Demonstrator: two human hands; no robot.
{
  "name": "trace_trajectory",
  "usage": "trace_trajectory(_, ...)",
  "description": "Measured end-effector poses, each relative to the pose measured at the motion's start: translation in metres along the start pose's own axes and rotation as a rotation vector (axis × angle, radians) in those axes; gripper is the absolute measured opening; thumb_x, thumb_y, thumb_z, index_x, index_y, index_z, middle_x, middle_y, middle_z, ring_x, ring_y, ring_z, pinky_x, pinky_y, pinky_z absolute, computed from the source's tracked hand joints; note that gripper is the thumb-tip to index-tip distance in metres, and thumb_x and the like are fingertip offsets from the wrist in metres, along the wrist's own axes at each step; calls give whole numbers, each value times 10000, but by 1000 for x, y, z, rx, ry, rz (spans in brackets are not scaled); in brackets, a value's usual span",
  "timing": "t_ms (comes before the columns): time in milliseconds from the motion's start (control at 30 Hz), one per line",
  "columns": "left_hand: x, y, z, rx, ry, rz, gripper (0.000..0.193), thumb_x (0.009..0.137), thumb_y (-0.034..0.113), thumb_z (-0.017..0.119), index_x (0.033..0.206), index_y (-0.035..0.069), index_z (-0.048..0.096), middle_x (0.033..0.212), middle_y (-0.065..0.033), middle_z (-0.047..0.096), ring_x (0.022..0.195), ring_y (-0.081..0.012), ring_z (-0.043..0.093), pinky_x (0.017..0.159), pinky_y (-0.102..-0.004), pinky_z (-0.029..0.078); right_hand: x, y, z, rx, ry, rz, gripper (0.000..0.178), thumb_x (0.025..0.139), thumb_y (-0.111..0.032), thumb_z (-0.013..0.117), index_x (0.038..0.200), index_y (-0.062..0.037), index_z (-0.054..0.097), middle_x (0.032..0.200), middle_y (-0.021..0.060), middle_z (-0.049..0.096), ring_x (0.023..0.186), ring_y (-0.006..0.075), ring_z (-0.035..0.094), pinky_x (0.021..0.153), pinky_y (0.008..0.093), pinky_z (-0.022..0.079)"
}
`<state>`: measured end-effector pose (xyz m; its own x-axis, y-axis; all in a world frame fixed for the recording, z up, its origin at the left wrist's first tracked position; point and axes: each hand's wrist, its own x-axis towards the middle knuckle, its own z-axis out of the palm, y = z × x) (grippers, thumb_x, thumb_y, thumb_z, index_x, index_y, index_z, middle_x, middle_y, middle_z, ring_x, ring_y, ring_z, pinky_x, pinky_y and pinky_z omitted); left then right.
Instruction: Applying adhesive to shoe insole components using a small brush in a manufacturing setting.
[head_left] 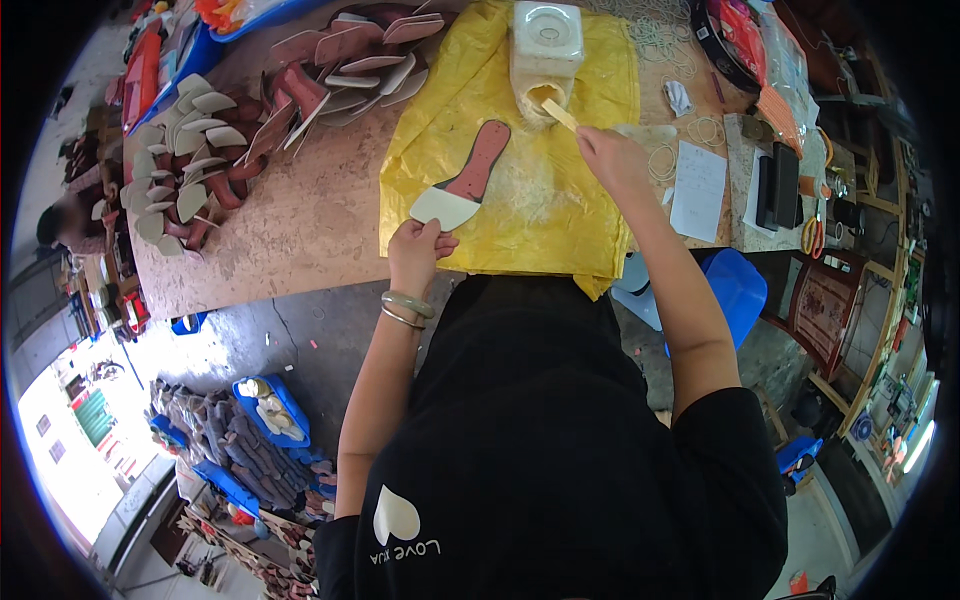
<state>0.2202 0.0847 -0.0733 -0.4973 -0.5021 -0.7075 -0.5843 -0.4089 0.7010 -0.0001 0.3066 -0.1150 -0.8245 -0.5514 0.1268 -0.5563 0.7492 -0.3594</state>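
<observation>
My left hand (417, 252) pinches the white toe end of a shoe insole (479, 168), whose narrow heel part is reddish brown with a dark edge. It is held over a yellow plastic sheet (425, 120) on the table. Between the fingers of my right hand (612, 160) is a flat pale stick (561, 115). The stick's far end is in the cut opening of a white plastic jug (546, 62) lying on the sheet. Pale residue crusts the opening and smears the sheet below it. What is inside the jug is hard to see.
Piles of reddish-brown and white insoles (365, 62) cover the table's left side. On the right lie a paper sheet (699, 190), a black box (778, 190), orange scissors (814, 228) and rubber bands. A blue stool (735, 290) stands below the right edge.
</observation>
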Motion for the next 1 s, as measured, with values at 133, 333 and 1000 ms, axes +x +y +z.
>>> trace_trajectory(133, -3, 0, 5, -94, -8, -18, 168, 869, 95, 536, 928, -63, 530, 784, -120, 621, 643, -177, 643, 570, -246, 523, -43, -8, 2, 271, -92, 154, 166, 833, -265, 610, 885, -131, 693, 749, 100, 665, 656, 245, 645, 585, 340, 501)
trace_trajectory(333, 0, -1, 3, -60, 13, 2, 154, 861, 88, 543, 907, -59, 541, 786, -113, 620, 645, -170, 639, 579, -239, 522, -87, -46, 27, 934, -356, 278, 258, 828, -276, 668, 994, -80, 694, 865, 77, 701, 747, 90, 627, 707, 245, 485)
trace_trajectory(1000, 5, 9, -2, 67, -32, 35, 165, 866, 90, 546, 933, -60, 560, 758, -109, 634, 638, -154, 640, 581, -226, 521, 30, 6, 49, 351, -342, 59, 244, 804, -360, 594, 909, -171, 708, 827, 75, 681, 748, 264, 643, 665, 361, 505)
